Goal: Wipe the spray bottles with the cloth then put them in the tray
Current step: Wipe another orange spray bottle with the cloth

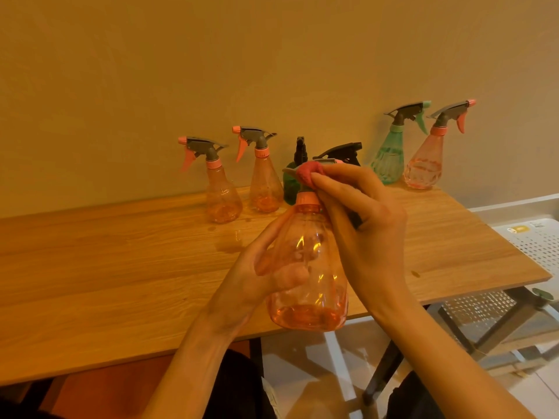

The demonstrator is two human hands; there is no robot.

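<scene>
While it hangs just past the near edge of the light wooden tabletop (121,267), the clear orange plastic spray bottle (308,267) is upright in the left hand (257,273), whose fingers curl round its belly from nine o'clock. The right hand (363,225) comes in from three o'clock and pinches a small wad of pink cloth (308,173) against the bottle's grey trigger head, at twelve o'clock from the orange collar. No lettering can be read on the bottle.

The tabletop's near edge runs below the bottle's base, and its right edge falls away at three o'clock; bare wood lies wide at nine o'clock of the hands. Past that right edge sits a white perforated plastic tray (538,246), bearing a small yellow sticker (519,229) whose writing is too small to make out.

Farther back, near the wall at eleven o'clock, stand two more orange bottles with pink triggers (223,201), just beside each other. At twelve o'clock, partly hidden by the hands, are a dark green bottle (292,182) and a black spray head (341,151). At one o'clock, close together, stand a translucent teal bottle (390,158) and a pale pink bottle (423,164).
</scene>
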